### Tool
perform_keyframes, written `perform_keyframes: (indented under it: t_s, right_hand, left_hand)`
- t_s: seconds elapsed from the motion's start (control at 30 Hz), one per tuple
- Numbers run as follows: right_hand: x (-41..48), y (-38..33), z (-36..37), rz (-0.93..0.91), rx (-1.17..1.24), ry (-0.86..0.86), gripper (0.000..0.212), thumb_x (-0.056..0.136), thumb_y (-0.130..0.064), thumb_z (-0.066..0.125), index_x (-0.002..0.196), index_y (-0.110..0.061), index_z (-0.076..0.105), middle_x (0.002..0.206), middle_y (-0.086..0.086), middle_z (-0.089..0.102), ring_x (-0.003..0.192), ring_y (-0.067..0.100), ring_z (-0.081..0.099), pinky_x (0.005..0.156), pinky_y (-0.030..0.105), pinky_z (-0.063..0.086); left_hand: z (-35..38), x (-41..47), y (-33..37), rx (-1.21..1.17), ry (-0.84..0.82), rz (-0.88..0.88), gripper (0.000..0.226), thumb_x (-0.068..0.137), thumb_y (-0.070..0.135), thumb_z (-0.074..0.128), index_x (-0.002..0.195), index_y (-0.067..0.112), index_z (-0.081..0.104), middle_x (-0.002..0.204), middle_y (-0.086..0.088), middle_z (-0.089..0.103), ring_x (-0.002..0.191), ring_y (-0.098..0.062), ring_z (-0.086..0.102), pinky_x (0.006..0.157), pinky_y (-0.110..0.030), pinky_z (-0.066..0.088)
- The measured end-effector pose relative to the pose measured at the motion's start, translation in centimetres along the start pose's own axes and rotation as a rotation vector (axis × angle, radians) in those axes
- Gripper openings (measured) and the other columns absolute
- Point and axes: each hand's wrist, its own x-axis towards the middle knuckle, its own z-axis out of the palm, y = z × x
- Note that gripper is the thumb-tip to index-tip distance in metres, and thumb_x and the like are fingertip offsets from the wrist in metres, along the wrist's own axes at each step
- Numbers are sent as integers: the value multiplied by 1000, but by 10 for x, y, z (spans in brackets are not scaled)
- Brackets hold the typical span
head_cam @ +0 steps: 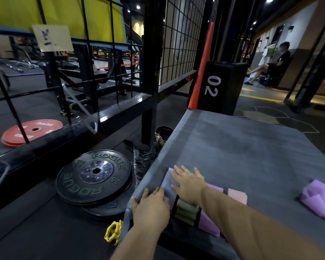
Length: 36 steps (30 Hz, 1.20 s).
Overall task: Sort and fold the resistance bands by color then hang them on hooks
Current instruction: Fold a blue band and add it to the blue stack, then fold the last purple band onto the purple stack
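Observation:
A pale lavender band [166, 182] lies flat at the near left corner of a grey padded platform [242, 156]. My right hand [189, 182] presses on it with fingers spread flat. My left hand [151, 207] rests on the band's near edge and the platform's rim, fingers straight. Beside them lie folded olive green bands [186, 211], a purple band [208, 225], a pink band [236, 196] and, further right, a crumpled purple band [319, 199].
Black Rogue weight plates [94, 175] and a yellow collar clamp [114, 232] lie on the floor left of the platform. A black wire-grid rack [176, 44] stands behind, a red plate [31, 131] beyond it. A black "02" box [219, 87] stands at the platform's far end.

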Motion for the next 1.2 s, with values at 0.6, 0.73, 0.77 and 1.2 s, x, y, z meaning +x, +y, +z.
perform_keyframes:
  t_s: [0.6,0.73,0.77,1.2]
  right_hand:
    - [0,1,-10,-13,-63,16,54,104,-39,18,155,-24,7,162,-6,-1,149,20,-7,117,55,-6]
    - [-12,13,-24,3,28,135,51,106,-29,25,154,-26,10,162,-7,0,149,18,-9,118,51,-3]
    - [-18,19,-27,18,83,173,50,106,-30,24,154,-26,13,162,-7,3,149,17,-8,118,49,-3]
    - [-184,172,48,626,334,557,47,91,-36,33,127,-21,59,128,3,58,123,30,49,100,40,37]
  left_hand:
    - [-12,-7,10,6,73,-15,46,103,35,19,149,30,22,157,17,19,148,-17,-2,114,-59,-3]
    - [-20,-10,27,24,189,53,47,103,36,21,150,29,22,158,16,19,148,-17,1,117,-52,2]
    - [-20,-10,33,37,227,87,47,103,37,22,149,29,24,157,15,23,148,-17,5,117,-49,7]
    - [73,-48,193,42,177,800,40,73,35,36,81,25,74,76,13,70,71,-9,66,60,-16,51]
